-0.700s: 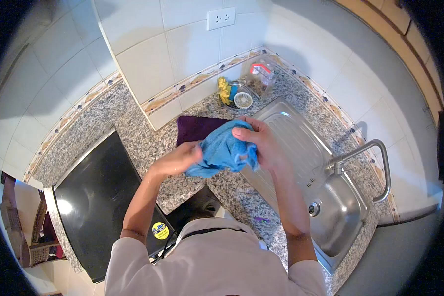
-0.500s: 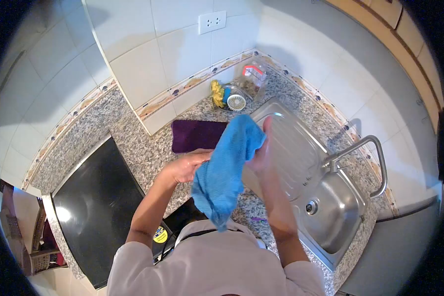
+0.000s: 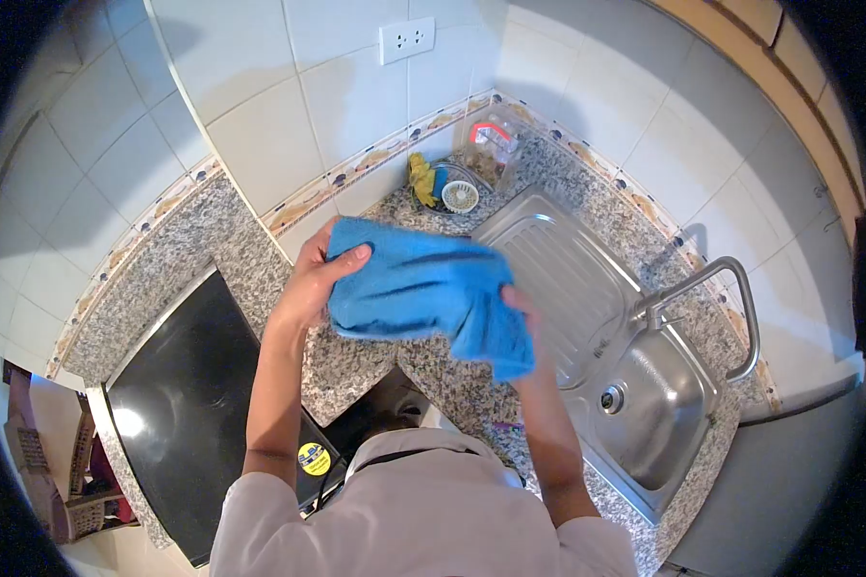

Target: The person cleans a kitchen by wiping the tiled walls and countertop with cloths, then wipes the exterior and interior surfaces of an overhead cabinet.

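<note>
A blue cloth (image 3: 423, 288) is stretched sideways between my two hands above the granite counter. My left hand (image 3: 319, 274) grips its left end, thumb lying on top of the fabric. At the right end, my right hand (image 3: 524, 313) is closed on the cloth, its fingers partly hidden by the folds and slightly blurred. The cloth's right corner hangs down over my right wrist. The purple cloth seen earlier on the counter is now covered from view by the blue one.
To the right is a steel sink (image 3: 659, 404) with a ribbed drainboard (image 3: 558, 279) and curved faucet (image 3: 736, 308). A strainer (image 3: 460, 197), a yellow cloth (image 3: 420, 181) and a clear container (image 3: 494, 154) stand in the corner. A black glass-topped stove (image 3: 192, 404) lies left.
The blue cloth has gone from hanging bunched and upright to spread out sideways. My left hand has moved up and left to its end; my right hand has come lower.
</note>
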Action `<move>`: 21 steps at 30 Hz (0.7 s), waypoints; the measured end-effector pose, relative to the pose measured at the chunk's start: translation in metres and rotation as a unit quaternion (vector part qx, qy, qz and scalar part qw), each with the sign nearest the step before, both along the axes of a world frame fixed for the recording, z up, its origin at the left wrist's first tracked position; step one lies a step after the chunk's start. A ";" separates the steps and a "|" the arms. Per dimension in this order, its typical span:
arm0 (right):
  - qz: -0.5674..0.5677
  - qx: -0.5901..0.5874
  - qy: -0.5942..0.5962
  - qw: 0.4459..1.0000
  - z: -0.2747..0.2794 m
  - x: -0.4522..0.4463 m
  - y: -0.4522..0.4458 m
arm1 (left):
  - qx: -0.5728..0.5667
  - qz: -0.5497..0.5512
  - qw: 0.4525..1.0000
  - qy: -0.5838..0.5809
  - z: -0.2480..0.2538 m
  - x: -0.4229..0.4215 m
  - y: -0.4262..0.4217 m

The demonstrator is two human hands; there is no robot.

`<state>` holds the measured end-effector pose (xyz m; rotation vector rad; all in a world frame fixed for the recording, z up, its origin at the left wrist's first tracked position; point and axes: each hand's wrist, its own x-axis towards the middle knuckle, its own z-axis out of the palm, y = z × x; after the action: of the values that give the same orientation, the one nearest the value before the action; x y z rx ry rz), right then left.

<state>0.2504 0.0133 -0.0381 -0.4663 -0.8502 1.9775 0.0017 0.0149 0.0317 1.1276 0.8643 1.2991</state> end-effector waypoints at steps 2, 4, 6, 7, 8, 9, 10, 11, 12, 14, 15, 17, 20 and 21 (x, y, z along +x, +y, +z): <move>-0.078 -0.073 0.010 0.994 0.005 -0.002 0.003 | 0.017 0.012 0.999 0.029 0.000 0.001 0.004; 0.000 -0.168 -0.056 0.984 -0.060 0.011 0.029 | 0.035 0.019 0.999 0.034 0.007 0.001 0.006; 0.080 -0.258 -0.122 0.955 -0.074 0.017 0.040 | 0.037 0.039 0.998 0.017 0.009 -0.004 0.005; 0.095 -0.179 0.093 0.975 -0.057 0.017 0.033 | 0.032 0.059 0.998 0.001 0.009 -0.006 0.003; 0.105 -0.096 0.305 0.942 -0.042 0.017 0.025 | 0.032 0.060 0.998 0.001 0.010 -0.006 0.002; -0.010 -0.078 0.243 0.967 -0.028 0.011 0.017 | 0.029 0.060 0.997 -0.034 0.011 -0.005 -0.001; -0.011 -0.078 0.243 0.967 -0.031 0.001 0.014 | 0.027 0.059 0.996 -0.069 0.012 -0.004 -0.002; 0.052 -0.116 0.382 0.915 -0.035 -0.010 0.008 | 0.027 0.057 0.996 -0.068 0.011 -0.003 -0.001; 0.115 -0.150 0.510 0.839 -0.033 -0.018 0.005 | 0.053 0.062 0.995 -0.063 0.008 -0.001 0.002; 0.102 -0.130 0.456 0.874 -0.022 -0.020 0.007 | 0.083 0.066 0.993 -0.059 0.008 -0.001 0.005; 0.088 -0.114 0.400 0.905 -0.011 -0.022 0.006 | 0.080 0.063 0.993 -0.061 0.008 -0.004 0.004; 0.044 -0.106 0.231 0.966 0.015 -0.012 0.013 | 0.073 0.060 0.994 -0.060 0.007 -0.015 0.004; -0.030 -0.066 -0.034 0.997 0.057 0.007 0.033 | 0.087 0.058 0.992 -0.072 0.015 -0.038 0.016; -0.056 -0.040 -0.121 0.990 0.069 0.013 0.042 | 0.092 0.076 0.993 -0.009 0.024 -0.047 0.020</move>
<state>0.2638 0.0553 0.0309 -0.7956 -0.8764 1.8812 -0.0451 0.0353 0.0561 1.2095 0.8434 1.5386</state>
